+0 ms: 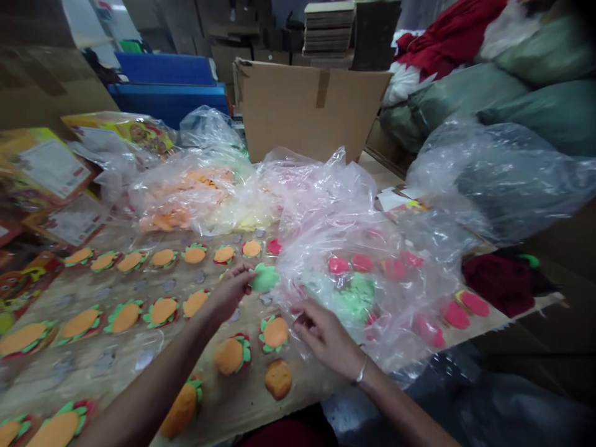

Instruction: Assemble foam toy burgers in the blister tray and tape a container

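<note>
My left hand [231, 290] pinches a green lettuce-shaped felt piece [265, 277] at its fingertips, just above the table [246, 406]. My right hand [326, 338] rests on the edge of a clear plastic bag [372, 273] with its fingers curled onto the plastic and a red piece beneath; a bracelet is on that wrist. Inside the bag lie green felt pieces [356, 295] and pink-red round pieces [338, 265]. Rows of stacked orange felt burgers [161, 310] with green and red layers cover the table to the left.
Another plastic bag [186, 192] with orange pieces lies behind the rows. A large cardboard box [302, 108] stands at the back. Printed packaging cards [46, 164] lie at the far left. An empty-looking clear bag [493, 174] and green sacks [535, 93] sit at the right.
</note>
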`<state>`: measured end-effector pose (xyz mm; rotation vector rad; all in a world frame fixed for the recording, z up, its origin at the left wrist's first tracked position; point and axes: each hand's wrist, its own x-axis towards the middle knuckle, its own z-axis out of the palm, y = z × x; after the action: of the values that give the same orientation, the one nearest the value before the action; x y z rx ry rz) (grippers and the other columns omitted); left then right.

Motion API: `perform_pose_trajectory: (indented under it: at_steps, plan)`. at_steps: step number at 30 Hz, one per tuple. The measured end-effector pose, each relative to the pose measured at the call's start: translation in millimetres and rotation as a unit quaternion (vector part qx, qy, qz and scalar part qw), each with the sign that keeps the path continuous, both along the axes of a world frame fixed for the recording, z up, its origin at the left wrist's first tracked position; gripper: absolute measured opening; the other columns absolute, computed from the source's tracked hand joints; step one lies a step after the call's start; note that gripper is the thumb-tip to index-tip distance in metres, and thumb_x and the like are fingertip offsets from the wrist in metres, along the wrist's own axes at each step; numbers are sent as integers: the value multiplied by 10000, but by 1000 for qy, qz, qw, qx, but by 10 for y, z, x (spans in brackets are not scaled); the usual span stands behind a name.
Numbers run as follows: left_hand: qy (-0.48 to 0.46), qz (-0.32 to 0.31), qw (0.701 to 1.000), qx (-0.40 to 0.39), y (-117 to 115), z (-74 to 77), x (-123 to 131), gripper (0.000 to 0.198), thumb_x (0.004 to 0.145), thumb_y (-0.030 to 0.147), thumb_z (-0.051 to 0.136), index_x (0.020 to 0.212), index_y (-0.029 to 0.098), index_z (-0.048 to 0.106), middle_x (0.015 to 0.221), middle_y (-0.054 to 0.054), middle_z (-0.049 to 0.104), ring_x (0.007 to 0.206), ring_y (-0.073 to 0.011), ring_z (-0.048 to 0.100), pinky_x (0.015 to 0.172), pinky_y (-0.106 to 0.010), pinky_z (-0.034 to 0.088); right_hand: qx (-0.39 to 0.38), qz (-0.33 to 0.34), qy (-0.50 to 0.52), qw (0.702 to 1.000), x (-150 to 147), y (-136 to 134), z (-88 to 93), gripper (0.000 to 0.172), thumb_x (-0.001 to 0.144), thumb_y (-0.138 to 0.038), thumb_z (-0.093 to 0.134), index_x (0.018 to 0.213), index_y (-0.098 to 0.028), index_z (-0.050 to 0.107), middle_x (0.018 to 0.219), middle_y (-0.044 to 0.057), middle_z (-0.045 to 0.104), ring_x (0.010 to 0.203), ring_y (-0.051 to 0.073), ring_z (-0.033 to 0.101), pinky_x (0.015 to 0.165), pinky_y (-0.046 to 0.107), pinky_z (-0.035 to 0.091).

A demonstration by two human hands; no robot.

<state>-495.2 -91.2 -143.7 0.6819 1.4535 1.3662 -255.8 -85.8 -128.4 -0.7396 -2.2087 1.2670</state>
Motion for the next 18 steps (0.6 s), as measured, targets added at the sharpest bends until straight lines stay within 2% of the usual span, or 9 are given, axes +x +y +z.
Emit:
perform_pose_trajectory:
  at_steps: [2, 4, 7, 10, 14, 18]
  plan:
    - [40, 4, 999, -19, 272, -79, -278, 250, 581, 332, 655, 702, 172, 505, 600, 51, 456, 491, -72, 412, 439, -192, 299, 79, 92, -34, 992, -97, -113, -70, 295, 844, -100, 499, 1107, -206, 581, 1063, 61, 628, 965, 177, 605, 829, 297, 519]
    - [65, -2, 997, -28, 594, -176, -436, 207, 572, 305, 617, 654, 174, 479, 569, 52, 421, 474, -73, 385, 431, -197, 274, 166, 118, -58, 977, -195, -135, -172, 358, 834, -67, 484, 1152, -203, 580, 1226, 92, 588, 1148, 217, 547, 969, 368, 487]
    - [108, -23, 993, -36, 1086, -316, -467, 133, 598, 249, 593, 650, 167, 502, 572, 32, 455, 501, -88, 413, 450, -207, 284, 237, 12, -88, 967, -255, 19, -308, 507, 845, -40, 428, 1331, -174, 483, 1437, 152, 418, 1328, 256, 406, 1064, 470, 421]
    - [166, -52, 984, -42, 1477, -410, -394, 63, 632, 184, 589, 667, 161, 542, 565, 15, 503, 531, -110, 447, 486, -222, 308, 234, -69, -100, 965, -209, 231, -346, 518, 869, -61, 407, 1370, -184, 459, 1460, 150, 385, 1358, 253, 373, 1076, 465, 419]
    - [245, -87, 965, -37, 1732, -498, -363, 95, 616, 88, 588, 677, 156, 562, 568, 8, 537, 575, -138, 489, 539, -237, 337, 211, -85, -107, 968, -127, 373, -302, 415, 883, -118, 426, 1277, -175, 547, 1418, 138, 433, 1317, 241, 430, 1064, 421, 445]
    - [308, -116, 944, -5, 1742, -560, -414, 249, 574, 34, 592, 788, 162, 597, 663, 14, 582, 674, -152, 533, 602, -229, 374, 224, -121, -99, 962, -78, 457, -293, 341, 904, -161, 432, 1213, -158, 576, 1358, 153, 485, 1263, 242, 488, 1031, 424, 477]
